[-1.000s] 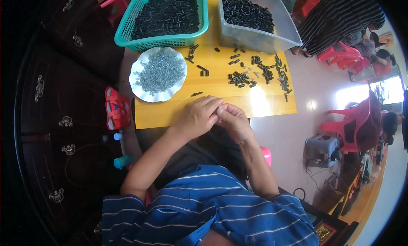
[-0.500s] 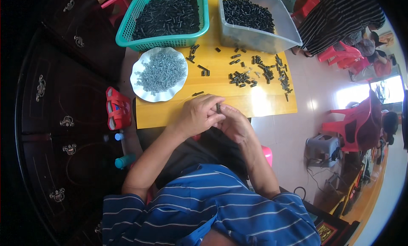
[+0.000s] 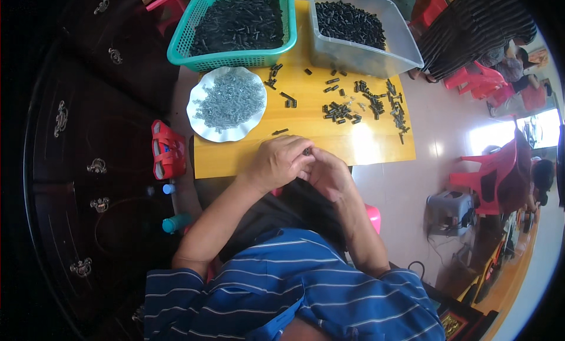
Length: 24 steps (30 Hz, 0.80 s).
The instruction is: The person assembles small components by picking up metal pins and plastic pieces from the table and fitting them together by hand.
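My left hand (image 3: 279, 161) and my right hand (image 3: 327, 175) meet just over the near edge of the yellow table. Between their fingertips is a small black tube-shaped piece (image 3: 306, 151), mostly covered by the fingers; both hands pinch it. Beyond my left hand lies a loose black piece (image 3: 281, 132). A white scalloped plate (image 3: 195, 124), heaped with small clear plastic parts (image 3: 228, 102), sits to the left. Farther right, black pieces lie in loose clusters (image 3: 338, 112), with a few tiny clear bits among them.
At the far side of the table (image 3: 235, 161) stand a green plastic basket (image 3: 235, 63) and a translucent bin (image 3: 371, 63), both holding many black pieces. A red bag (image 3: 169, 150) is at the left by dark cabinets. Red chairs (image 3: 494, 170) and other people are off to the right.
The black piece has turned in my fingers, from upright and showing to mostly covered. My hands stay together; the whole view has shifted slightly.
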Each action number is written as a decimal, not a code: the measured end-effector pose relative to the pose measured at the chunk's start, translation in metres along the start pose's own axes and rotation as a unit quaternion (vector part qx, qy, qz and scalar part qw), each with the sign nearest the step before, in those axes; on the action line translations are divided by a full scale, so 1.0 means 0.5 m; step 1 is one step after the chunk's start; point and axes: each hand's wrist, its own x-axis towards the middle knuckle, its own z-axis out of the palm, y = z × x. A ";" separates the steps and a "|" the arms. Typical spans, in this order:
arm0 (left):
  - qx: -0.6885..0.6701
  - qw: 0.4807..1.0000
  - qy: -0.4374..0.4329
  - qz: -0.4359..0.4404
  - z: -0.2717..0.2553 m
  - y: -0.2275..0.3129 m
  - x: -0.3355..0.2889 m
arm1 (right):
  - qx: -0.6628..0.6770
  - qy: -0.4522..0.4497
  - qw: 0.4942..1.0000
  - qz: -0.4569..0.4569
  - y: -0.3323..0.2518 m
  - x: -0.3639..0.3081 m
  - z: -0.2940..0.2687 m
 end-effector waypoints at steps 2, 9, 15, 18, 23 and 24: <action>0.002 1.000 0.005 0.003 0.001 -0.003 -0.003 | -0.015 0.017 1.000 -0.003 0.000 -0.003 0.011; -0.020 0.996 0.071 -0.040 -0.006 0.018 0.000 | -0.320 0.070 0.941 -0.087 -0.063 -0.006 0.057; 0.050 0.996 0.032 -0.066 -0.017 -0.005 -0.013 | -0.626 0.125 0.729 -0.248 -0.165 0.069 0.168; 0.001 0.999 0.045 -0.008 0.000 -0.004 -0.006 | -0.686 0.095 0.648 -0.316 -0.212 0.175 0.215; 0.025 1.000 -0.009 -0.011 0.010 -0.019 -0.015 | -0.596 0.108 0.600 -0.522 -0.243 0.299 0.280; 0.032 0.999 -0.028 -0.011 0.008 -0.023 -0.016 | -0.588 0.088 0.611 -0.522 -0.237 0.296 0.273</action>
